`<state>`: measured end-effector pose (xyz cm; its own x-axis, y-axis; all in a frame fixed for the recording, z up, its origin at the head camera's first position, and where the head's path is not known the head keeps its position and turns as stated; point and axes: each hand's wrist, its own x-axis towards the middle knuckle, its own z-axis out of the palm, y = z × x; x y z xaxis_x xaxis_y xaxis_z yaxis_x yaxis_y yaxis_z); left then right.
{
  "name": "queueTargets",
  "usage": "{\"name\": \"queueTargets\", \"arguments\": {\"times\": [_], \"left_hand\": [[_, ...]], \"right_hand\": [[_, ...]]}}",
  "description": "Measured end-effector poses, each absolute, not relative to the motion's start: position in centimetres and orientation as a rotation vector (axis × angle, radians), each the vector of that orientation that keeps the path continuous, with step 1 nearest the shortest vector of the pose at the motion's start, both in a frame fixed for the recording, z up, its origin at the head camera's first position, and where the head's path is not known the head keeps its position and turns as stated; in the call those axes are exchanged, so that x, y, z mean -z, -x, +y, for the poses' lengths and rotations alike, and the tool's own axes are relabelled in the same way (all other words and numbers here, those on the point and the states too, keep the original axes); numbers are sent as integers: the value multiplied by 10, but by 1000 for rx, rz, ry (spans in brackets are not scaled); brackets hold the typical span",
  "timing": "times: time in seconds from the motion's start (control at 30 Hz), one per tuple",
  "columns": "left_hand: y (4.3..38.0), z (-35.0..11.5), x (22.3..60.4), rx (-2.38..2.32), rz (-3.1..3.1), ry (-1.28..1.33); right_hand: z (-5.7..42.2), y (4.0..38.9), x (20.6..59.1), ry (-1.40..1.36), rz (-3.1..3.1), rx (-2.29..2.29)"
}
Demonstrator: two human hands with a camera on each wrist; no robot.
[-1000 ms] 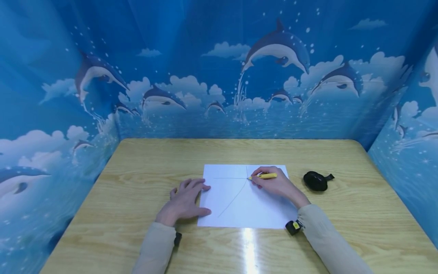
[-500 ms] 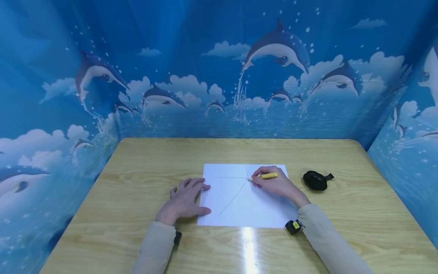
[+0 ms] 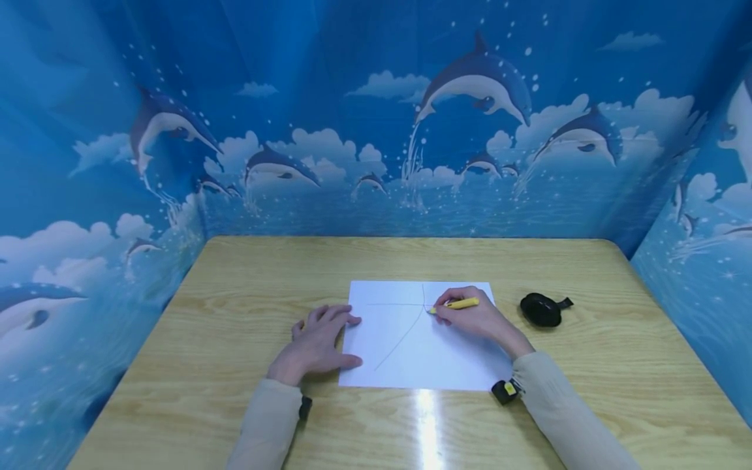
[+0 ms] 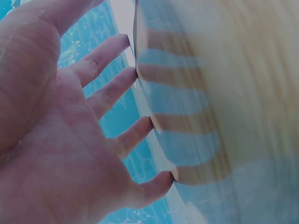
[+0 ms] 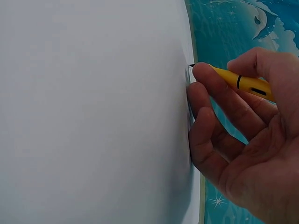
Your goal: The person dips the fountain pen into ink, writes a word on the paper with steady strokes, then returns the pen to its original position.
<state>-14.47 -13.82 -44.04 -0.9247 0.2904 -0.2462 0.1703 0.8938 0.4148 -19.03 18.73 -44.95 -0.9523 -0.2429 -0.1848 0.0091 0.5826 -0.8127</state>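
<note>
A white sheet of paper point(image 3: 399, 365) lies on the table with thin lines drawn on it: one across, a short upright one and a long slanting curve, meeting near the top. My right hand point(image 3: 472, 316) pinches a yellow pen point(image 5: 256, 86) between thumb and fingers, its dark tip down at the paper just right of where the lines meet. In the right wrist view the lower fingers curl against the sheet. My left hand point(image 3: 317, 343) is spread at the paper's left edge, thumb and forefinger over the sheet, other fingertips on the wood.
A rounded black object point(image 3: 542, 311) with a short stub lies right of the paper. The wooden table point(image 3: 252, 274) reaches back to a blue dolphin-print curtain point(image 3: 329, 202). Black wrist cameras sit under both sleeves.
The pen tip has moved slightly down and right from the meeting point of the lines, with a short faint stroke beside it. My left hand has stayed in place.
</note>
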Motion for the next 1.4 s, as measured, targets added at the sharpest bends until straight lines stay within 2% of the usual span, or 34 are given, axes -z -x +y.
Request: {"name": "queueTargets", "arguments": {"times": [1.4], "left_hand": [[144, -139, 441, -568, 2764, -361]], "right_hand": [[191, 181, 446, 199, 2514, 1257]]}}
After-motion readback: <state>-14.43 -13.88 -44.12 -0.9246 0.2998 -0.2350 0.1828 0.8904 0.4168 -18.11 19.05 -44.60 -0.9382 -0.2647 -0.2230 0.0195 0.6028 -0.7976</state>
